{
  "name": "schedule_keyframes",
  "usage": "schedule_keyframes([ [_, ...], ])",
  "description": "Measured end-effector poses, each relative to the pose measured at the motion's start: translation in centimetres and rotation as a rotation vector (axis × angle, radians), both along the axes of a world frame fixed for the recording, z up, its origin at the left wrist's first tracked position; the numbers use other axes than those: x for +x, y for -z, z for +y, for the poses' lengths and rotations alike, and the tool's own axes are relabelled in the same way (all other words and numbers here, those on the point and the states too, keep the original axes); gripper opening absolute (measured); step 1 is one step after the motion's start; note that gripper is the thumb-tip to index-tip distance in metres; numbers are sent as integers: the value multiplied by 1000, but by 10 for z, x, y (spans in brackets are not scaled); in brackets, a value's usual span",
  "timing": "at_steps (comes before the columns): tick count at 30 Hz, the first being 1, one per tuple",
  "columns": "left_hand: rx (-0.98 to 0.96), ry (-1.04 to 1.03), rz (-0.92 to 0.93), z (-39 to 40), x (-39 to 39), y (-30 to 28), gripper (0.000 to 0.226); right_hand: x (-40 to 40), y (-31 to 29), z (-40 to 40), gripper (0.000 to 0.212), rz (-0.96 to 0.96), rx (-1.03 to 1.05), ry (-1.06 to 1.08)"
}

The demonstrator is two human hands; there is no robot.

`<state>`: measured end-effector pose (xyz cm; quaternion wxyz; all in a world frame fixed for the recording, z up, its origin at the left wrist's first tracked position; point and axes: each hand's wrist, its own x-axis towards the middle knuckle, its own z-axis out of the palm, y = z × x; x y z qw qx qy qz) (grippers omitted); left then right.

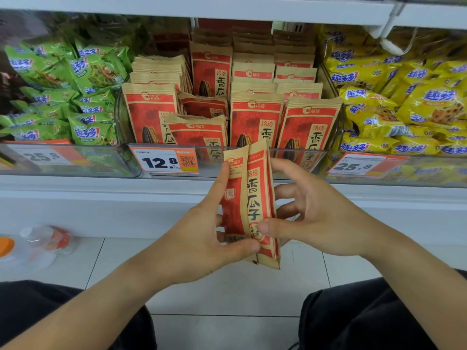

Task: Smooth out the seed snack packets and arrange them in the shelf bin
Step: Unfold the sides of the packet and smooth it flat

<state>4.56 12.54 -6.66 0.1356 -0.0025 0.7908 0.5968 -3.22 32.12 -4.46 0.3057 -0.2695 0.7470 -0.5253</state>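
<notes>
My left hand (214, 233) grips a red-and-tan seed packet (249, 205), thumb pressed across its lower front, forefinger straight up its left edge. My right hand (310, 210) pinches the same packet low on the right with the thumb on the front, the other fingers curled loosely behind its right edge. The packet stands upright and is folded lengthwise, in the open room just near of the shelf, its top edge overlapping the bin (121, 127) front. The clear bin holds more of these packets (255, 117) standing in rows; one near the middle (199, 132) sits lower than its neighbours and another behind it leans. A price tag (164, 161) reading 12.8 hangs on the bin's near edge. Green bags (83, 77) fill the left, yellow bags (404, 97) the right. Below lies tiled floor (227, 299), with a blurred bottle (48, 243) at the left.
</notes>
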Motion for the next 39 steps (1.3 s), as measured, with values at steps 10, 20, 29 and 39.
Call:
schedule_keyframes([
  [10,44,40,81,4,3,-16,68,7,8,-6,57,62,-54,-14],
  [20,-149,103,118,-20,2,-21,20,-8,5,-2,72,201,-192,137],
  [29,-504,-416,743,-57,-17,-36,47,-10,-32,-13,36,788,-458,440],
  [39,-708,-409,766,-88,-49,-22,25,-49,-50,-77,17,1214,-337,561],
])
